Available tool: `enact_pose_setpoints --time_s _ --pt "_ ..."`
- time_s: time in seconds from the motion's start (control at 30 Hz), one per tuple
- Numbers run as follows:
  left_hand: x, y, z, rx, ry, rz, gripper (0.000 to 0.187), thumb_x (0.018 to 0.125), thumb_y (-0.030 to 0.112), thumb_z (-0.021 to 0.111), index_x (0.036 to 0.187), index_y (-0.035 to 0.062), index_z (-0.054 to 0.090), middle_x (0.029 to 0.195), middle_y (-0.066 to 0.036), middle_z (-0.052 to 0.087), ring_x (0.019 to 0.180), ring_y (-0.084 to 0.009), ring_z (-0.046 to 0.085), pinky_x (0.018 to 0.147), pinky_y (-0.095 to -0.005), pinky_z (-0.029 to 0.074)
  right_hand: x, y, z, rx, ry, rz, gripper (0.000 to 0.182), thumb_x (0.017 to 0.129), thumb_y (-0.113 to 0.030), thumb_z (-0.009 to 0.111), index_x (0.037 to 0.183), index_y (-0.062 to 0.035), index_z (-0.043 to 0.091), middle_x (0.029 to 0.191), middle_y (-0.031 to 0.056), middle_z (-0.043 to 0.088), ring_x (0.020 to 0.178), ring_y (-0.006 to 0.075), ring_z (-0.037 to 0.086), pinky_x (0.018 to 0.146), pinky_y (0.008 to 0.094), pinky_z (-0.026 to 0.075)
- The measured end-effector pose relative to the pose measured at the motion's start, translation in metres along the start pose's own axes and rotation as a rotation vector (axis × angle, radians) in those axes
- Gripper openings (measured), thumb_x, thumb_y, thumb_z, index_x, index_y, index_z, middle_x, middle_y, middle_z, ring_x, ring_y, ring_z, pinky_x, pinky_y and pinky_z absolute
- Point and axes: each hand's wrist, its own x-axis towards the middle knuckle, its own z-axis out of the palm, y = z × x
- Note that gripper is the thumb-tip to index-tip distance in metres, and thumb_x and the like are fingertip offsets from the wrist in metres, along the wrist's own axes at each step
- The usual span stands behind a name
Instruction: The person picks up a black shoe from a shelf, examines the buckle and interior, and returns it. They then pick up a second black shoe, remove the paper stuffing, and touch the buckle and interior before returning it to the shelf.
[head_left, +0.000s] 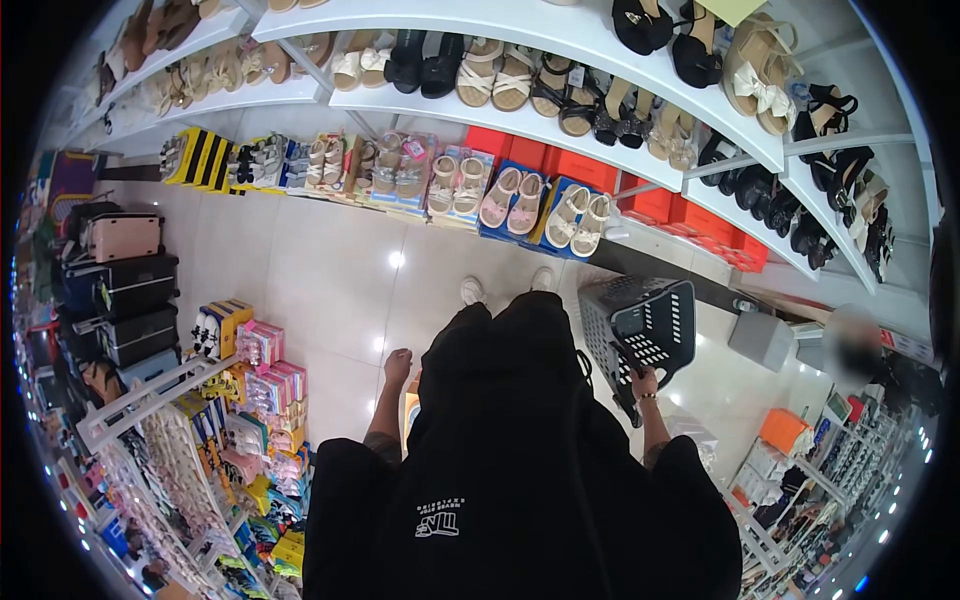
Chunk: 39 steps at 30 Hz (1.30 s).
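Observation:
My right hand (645, 381) is wrapped round the handle of a grey plastic shopping basket (607, 312), with a bracelet at the wrist. The basket hangs at my right side, its open top facing right, and holes pierce its walls. At my left side my left hand (398, 364) hangs over the floor with its fingers curled and nothing showing in them. Ahead of my feet, children's sandals sit on boxes along the bottom of the shelving: a pink pair (511, 200) and a white pair (577, 221).
White shelves (560, 125) of sandals curve across the front, with red boxes (700, 225) below. A display of packaged goods (265, 390) and stacked suitcases (140, 290) stand left. On the right are a grey box (761, 341), a blurred person (853, 345) and an accessory rack (850, 470).

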Motion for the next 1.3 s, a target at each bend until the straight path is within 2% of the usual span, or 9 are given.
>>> enact_pose_setpoints --time_s 0.1,0.2,0.37,0.47,0.63,0.87,0.97,1.2,1.3 --pt "0.004 0.030 0.007 -0.034 0.012 0.080 0.037 0.084 0.031 0.059 0.105 0.0012 0.062 0.093 -0.013 0.069 0.076 -0.0213 0.068 0.073 -0.0331 0.052 0.009 0.012 0.012 -0.097 0.016 -0.195 0.038 0.076 -0.027 0.070 0.102 -0.0037 0.057 0.090 0.0149 0.066 0.083 0.0289 0.065 0.074 0.0376 0.051" --pt "0.011 0.040 0.014 0.000 0.023 0.172 0.036 0.084 0.032 0.059 0.104 0.0019 0.063 0.094 -0.014 0.068 0.083 -0.0241 0.067 0.076 -0.0347 0.052 0.013 -0.001 0.011 -0.095 -0.057 -0.171 0.034 0.075 -0.023 0.071 0.100 -0.0041 0.059 0.092 0.0139 0.066 0.083 0.0268 0.065 0.073 0.0365 0.052" --pt "0.012 0.037 0.021 0.028 0.036 0.154 0.037 0.083 0.033 0.059 0.103 0.0022 0.063 0.095 -0.015 0.068 0.092 -0.0286 0.065 0.080 -0.0369 0.050 0.019 -0.016 0.022 -0.035 0.002 -0.158 0.024 0.077 -0.023 0.064 0.092 -0.0041 0.062 0.085 0.0156 0.066 0.082 0.0319 0.064 0.074 0.0392 0.052" --pt "0.004 0.027 0.022 0.006 0.021 0.096 0.037 0.082 0.033 0.059 0.103 0.0023 0.064 0.095 -0.015 0.068 0.092 -0.0297 0.065 0.081 -0.0376 0.050 0.019 -0.036 0.031 -0.023 -0.170 -0.270 0.024 0.080 -0.029 0.060 0.094 -0.0095 0.064 0.085 0.0130 0.067 0.081 0.0315 0.065 0.071 0.0403 0.052" --pt "-0.011 0.014 0.021 0.097 0.076 0.012 0.037 0.081 0.031 0.059 0.103 0.0020 0.064 0.097 -0.016 0.068 0.093 -0.0283 0.065 0.082 -0.0374 0.050 -0.020 -0.123 0.019 -0.037 -0.498 -0.096 0.023 0.086 -0.026 0.058 0.099 -0.0066 0.063 0.089 0.0084 0.069 0.086 0.0222 0.066 0.074 0.0334 0.051" --pt "-0.018 0.022 0.024 0.010 0.078 0.025 0.035 0.083 0.029 0.061 0.103 0.0009 0.064 0.099 -0.016 0.067 0.094 -0.0286 0.065 0.083 -0.0377 0.050 0.017 -0.088 0.086 -0.007 -0.529 -0.206 0.028 0.085 -0.027 0.062 0.103 -0.0060 0.062 0.091 0.0088 0.068 0.088 0.0230 0.066 0.074 0.0345 0.051" --pt "-0.013 0.028 0.026 0.022 0.047 0.039 0.035 0.082 0.029 0.062 0.103 0.0015 0.064 0.098 -0.016 0.068 0.094 -0.0283 0.065 0.083 -0.0375 0.050 0.000 -0.140 0.047 -0.168 -0.545 -0.150 0.033 0.084 -0.033 0.062 0.102 -0.0058 0.063 0.090 0.0095 0.069 0.087 0.0235 0.066 0.075 0.0346 0.051" --pt "0.001 0.034 0.035 -0.004 -0.031 0.017 0.033 0.083 0.029 0.061 0.102 0.0026 0.065 0.098 -0.015 0.068 0.094 -0.0272 0.065 0.083 -0.0370 0.050 -0.021 -0.139 0.033 -0.113 -0.463 -0.100 0.032 0.084 -0.034 0.059 0.100 -0.0070 0.065 0.086 0.0108 0.069 0.083 0.0245 0.066 0.075 0.0345 0.051" --pt "0.002 0.037 0.035 0.005 -0.033 0.010 0.032 0.084 0.029 0.060 0.102 0.0031 0.065 0.098 -0.014 0.068 0.094 -0.0268 0.065 0.083 -0.0366 0.050 -0.018 -0.100 0.056 -0.056 -0.442 -0.127 0.034 0.081 -0.036 0.054 0.097 -0.0086 0.065 0.085 0.0134 0.069 0.083 0.0298 0.066 0.075 0.0405 0.051"
